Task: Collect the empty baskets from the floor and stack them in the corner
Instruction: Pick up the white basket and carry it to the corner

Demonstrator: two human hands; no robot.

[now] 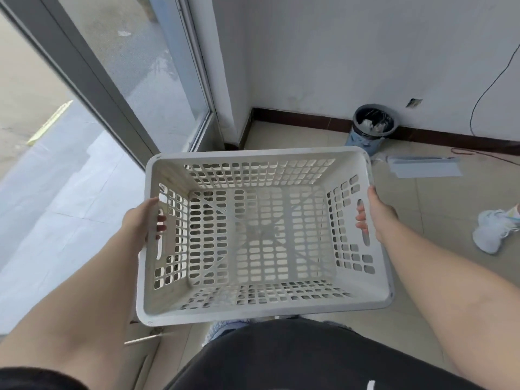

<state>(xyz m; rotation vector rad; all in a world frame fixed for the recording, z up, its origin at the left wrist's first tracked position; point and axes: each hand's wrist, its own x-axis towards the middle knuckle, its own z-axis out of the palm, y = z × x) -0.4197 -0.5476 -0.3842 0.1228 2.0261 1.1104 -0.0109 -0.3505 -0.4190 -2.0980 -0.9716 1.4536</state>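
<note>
The left hand (140,220) is clamped on the left end of a white plastic basket (264,312), its fingers (161,219) hooked through the handle slot, and the right hand (375,213) grips the right end the same way. The basket hangs level and empty in front of the person's dark clothing, above a beige tiled floor (408,277). It is rectangular with rounded corners and a flat rim, its walls and base pierced by a grid of rounded slots (the floor shows through them).

Far ahead lies the corner, where a white wall (337,52) with a dark skirting board meets a pillar beside a grey-framed glass door (112,66) on the left. Against the far wall, right of the corner, stands a round blue bin (365,139) holding crumpled paper. Near it a flat pale sheet (425,167) lies on the tiles, and a thin cable (486,88) runs down the wall. A white sneaker (492,229) rests at the right edge. No writing is legible.
</note>
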